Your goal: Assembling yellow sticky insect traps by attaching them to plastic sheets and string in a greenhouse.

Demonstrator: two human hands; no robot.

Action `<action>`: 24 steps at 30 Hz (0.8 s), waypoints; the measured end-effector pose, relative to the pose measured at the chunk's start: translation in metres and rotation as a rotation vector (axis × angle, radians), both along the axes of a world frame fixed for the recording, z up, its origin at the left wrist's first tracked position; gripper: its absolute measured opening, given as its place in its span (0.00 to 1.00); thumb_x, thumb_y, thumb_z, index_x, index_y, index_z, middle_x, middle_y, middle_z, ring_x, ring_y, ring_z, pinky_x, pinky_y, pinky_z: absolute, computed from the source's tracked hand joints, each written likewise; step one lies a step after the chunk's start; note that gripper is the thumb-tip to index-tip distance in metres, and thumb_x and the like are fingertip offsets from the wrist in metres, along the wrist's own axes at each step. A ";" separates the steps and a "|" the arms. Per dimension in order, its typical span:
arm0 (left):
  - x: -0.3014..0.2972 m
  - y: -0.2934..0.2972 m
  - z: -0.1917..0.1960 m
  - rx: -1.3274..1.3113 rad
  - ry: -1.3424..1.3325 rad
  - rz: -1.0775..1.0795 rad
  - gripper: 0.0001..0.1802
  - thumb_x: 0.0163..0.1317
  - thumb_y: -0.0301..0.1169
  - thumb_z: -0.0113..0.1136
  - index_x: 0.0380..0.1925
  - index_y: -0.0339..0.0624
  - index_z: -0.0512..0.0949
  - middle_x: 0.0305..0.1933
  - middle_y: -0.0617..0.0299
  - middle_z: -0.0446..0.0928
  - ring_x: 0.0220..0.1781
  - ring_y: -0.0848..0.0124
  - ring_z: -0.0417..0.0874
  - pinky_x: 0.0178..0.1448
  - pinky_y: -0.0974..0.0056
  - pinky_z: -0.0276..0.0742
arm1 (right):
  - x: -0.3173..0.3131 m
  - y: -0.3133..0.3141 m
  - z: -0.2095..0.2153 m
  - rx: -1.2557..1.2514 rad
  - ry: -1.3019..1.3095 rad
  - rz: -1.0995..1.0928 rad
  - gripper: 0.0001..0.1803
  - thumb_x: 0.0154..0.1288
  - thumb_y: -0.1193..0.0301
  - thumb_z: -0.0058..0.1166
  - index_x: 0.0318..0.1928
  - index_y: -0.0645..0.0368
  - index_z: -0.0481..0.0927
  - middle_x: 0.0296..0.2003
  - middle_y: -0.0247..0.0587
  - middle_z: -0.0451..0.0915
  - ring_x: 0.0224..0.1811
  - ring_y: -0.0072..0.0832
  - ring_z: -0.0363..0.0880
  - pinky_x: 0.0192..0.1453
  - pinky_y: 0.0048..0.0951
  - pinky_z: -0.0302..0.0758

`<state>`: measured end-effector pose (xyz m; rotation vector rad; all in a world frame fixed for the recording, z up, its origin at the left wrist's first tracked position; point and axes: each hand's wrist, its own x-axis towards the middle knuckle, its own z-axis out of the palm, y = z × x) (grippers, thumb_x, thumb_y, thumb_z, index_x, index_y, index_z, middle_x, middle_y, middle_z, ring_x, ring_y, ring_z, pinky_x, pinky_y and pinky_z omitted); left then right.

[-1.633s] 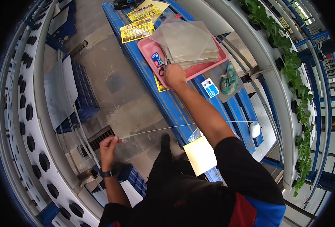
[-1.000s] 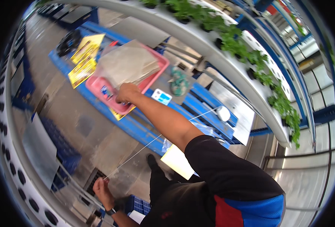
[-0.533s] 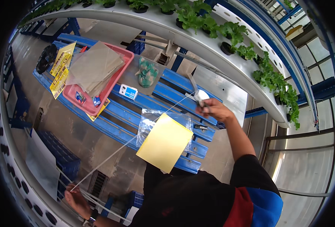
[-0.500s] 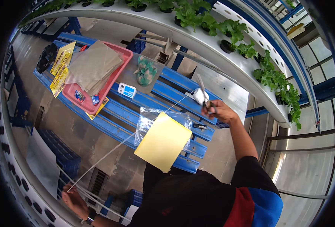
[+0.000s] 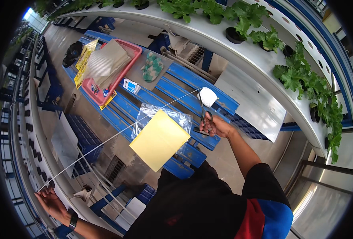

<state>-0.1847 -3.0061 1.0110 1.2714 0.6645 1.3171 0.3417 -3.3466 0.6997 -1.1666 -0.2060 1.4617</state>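
My left hand (image 5: 52, 204), far out at the lower left, pinches the end of a thin white string (image 5: 100, 145). Taut, the string runs across the table to a white ball of string (image 5: 208, 96) at the right. Black-handled scissors (image 5: 202, 107) are in my right hand (image 5: 217, 126), fingers through the loops and blades pointing away beside the ball. Whether the blades touch the string, I cannot tell. Nearest me on the table, a yellow sheet (image 5: 159, 140) lies over a clear plastic bag (image 5: 144, 115); the string passes above the bag.
The blue slatted table (image 5: 176, 89) holds a pink tray (image 5: 134, 49) with clear corrugated sheets (image 5: 106, 63), a small white-blue box (image 5: 131, 85), a green patterned cloth (image 5: 152, 67) and a black bag (image 5: 72, 53). White growing channels with leafy plants (image 5: 300, 75) curve behind; another channel (image 5: 37, 159) stands left.
My left hand has moved farther left, drawing the string out longer and straighter. My right hand with the scissors has come down and left, nearer the table. The view has shifted.
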 end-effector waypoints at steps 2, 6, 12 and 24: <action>-0.002 -0.004 0.009 -0.015 0.022 0.001 0.14 0.75 0.41 0.49 0.34 0.43 0.69 0.31 0.66 0.64 0.35 0.73 0.64 0.45 0.65 0.63 | 0.011 0.005 -0.011 0.043 0.033 0.006 0.35 0.62 0.32 0.48 0.33 0.55 0.76 0.32 0.40 0.81 0.26 0.19 0.73 0.19 0.20 0.62; 0.000 -0.023 0.022 0.012 0.040 0.025 0.13 0.75 0.41 0.48 0.37 0.43 0.70 0.31 0.66 0.64 0.35 0.73 0.64 0.46 0.66 0.63 | 0.024 0.020 -0.017 0.038 0.092 -0.012 0.36 0.59 0.30 0.49 0.34 0.54 0.77 0.31 0.39 0.81 0.26 0.19 0.73 0.19 0.19 0.61; 0.006 -0.041 0.031 0.023 0.051 0.120 0.12 0.74 0.40 0.51 0.37 0.43 0.70 0.31 0.67 0.64 0.34 0.74 0.64 0.45 0.66 0.63 | 0.018 0.042 -0.023 -0.031 0.116 -0.128 0.36 0.61 0.30 0.47 0.31 0.55 0.76 0.29 0.38 0.81 0.21 0.18 0.71 0.16 0.19 0.57; -0.005 -0.051 0.024 -0.014 0.064 0.134 0.13 0.74 0.39 0.51 0.33 0.44 0.70 0.30 0.67 0.64 0.33 0.75 0.65 0.47 0.65 0.68 | 0.000 0.063 -0.027 -0.012 0.119 -0.415 0.34 0.58 0.31 0.52 0.29 0.53 0.73 0.26 0.37 0.77 0.18 0.18 0.66 0.17 0.19 0.53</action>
